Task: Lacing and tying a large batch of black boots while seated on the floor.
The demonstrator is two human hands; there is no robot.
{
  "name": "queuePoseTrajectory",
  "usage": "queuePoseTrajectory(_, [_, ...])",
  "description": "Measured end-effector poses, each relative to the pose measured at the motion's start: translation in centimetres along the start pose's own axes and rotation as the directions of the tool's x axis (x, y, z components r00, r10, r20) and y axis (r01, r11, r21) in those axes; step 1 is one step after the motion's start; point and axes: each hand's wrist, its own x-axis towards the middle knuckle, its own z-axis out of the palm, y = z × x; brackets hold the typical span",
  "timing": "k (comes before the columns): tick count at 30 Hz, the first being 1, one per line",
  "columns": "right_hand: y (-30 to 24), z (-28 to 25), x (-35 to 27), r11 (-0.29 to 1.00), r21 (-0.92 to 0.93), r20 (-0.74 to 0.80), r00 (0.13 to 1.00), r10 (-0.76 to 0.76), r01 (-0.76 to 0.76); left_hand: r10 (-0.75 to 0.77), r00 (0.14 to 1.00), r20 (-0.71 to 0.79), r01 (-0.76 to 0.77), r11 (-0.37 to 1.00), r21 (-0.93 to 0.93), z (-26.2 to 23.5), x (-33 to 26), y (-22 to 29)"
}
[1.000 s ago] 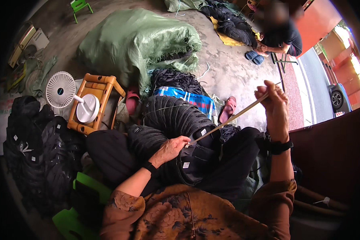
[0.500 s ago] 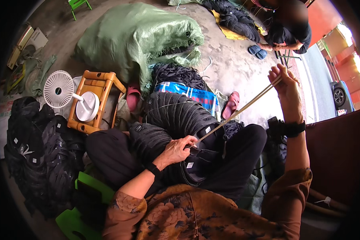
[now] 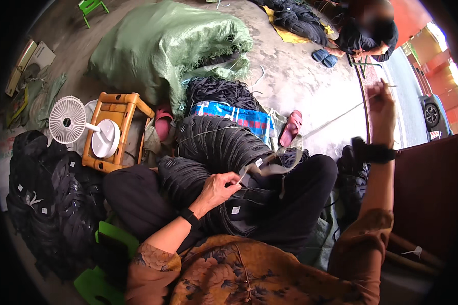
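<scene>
I see left hand (image 3: pixel 220 188) low at centre, over the lap, knuckles up, fingers curled and pinched shut toward the right. Black band on that wrist; forearm runs in from lower left, bare below a patterned sleeve. Right hand (image 3: pixel 382 109) is raised high at the right, arm bent at the elbow and extended upward, fingers closed in a pinch at the top. Dark strap round that wrist. Hands well apart.

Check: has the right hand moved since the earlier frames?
Yes. The right hand has risen up and away, pulling the cord longer; it is now level with the pink sandal, nearer the blue sandals.
</scene>
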Motion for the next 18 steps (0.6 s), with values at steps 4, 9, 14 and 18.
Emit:
queuePoseTrajectory(4, [-4.0,2.0,1.1,0.989,-0.044,0.088,0.985,0.148,-0.145,0.009,0.998,0.067,-0.01,1.0,0.015,0.0,0.1,-0.4])
queuePoseTrajectory(9, [-1.9,12.5,0.0,0.984,-0.122,0.12,0.982,0.145,-0.13,-0.035,0.975,0.221,0.116,0.923,-0.366,-1.3,0.1,-1.0])
queuePoseTrajectory(14, [-1.0,17.9,-2.1,0.987,-0.097,0.276,0.949,0.152,-0.13,0.17,0.959,0.227,0.01,0.781,-0.624,-4.1,-3.8,6.6])
queuePoseTrajectory(18, [-1.4,20.4,-3.3,0.993,-0.078,0.306,0.945,0.114,-0.094,0.388,0.92,-0.052,-0.292,0.59,-0.752,-7.3,-6.4,12.1])
